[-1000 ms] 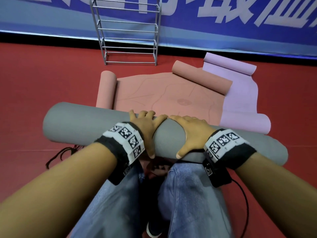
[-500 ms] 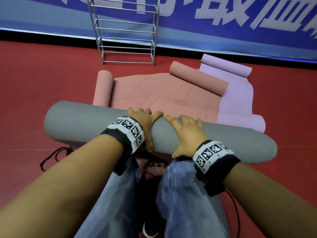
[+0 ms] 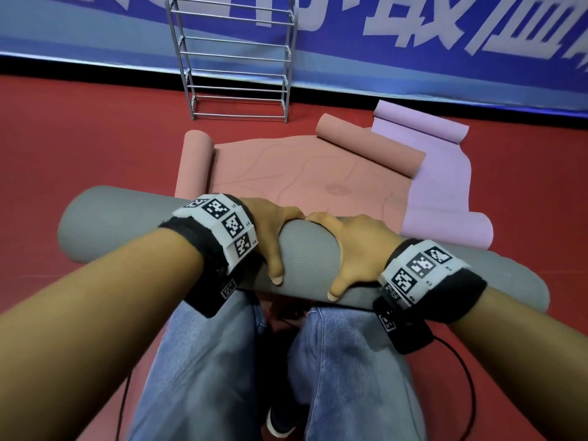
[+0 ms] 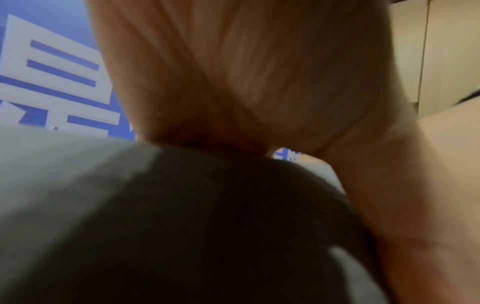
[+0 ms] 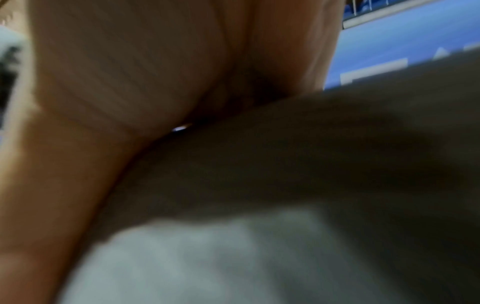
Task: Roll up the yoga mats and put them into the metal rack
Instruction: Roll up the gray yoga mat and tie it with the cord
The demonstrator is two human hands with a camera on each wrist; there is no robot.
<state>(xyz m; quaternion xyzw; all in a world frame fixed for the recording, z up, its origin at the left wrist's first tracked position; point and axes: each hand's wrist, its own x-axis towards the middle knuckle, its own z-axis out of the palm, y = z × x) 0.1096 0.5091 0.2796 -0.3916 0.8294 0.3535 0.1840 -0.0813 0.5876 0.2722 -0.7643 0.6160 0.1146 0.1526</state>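
A rolled grey yoga mat (image 3: 127, 227) lies crosswise just in front of my knees. My left hand (image 3: 270, 230) and right hand (image 3: 353, 246) grip its middle side by side. The fingers curl over the far side, out of sight, and the thumbs press on the near side. Both wrist views are blurred; each shows a palm, left hand (image 4: 233, 72) and right hand (image 5: 130, 72), against the grey mat (image 4: 130, 205) (image 5: 311, 164). Beyond it, a salmon mat (image 3: 286, 173) lies spread with both ends curled. A lilac mat (image 3: 445, 186) lies half unrolled to its right. The metal rack (image 3: 235, 58) stands against the wall.
The red floor (image 3: 79, 148) stretches to a blue banner wall (image 3: 413, 68) with white lettering. My jeans-clad knees (image 3: 222, 361) are below the grey roll. Thin black cables (image 3: 471, 377) trail on the floor by my legs.
Both hands went from lying fairly flat on top of the grey roll to wrapping round it, with the fingers now over its far side. The roll sits closer to my knees.
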